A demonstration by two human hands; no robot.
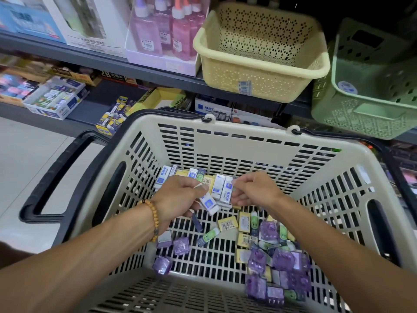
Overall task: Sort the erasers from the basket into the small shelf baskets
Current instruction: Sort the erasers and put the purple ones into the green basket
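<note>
Gathering step: our left hand (180, 197) and right hand (252, 190) pinch white-blue erasers (222, 188) inside shopping basket (225, 132); next, we judge, lift to cream shelf basket (259, 84).

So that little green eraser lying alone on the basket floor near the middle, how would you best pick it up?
The green eraser lies flat and slanted on the slotted floor of the shopping basket, apart from its neighbours. Probably come straight down from above and pinch its two long sides near the middle: it is a narrow block, and both long sides look clear of other erasers.
</note>
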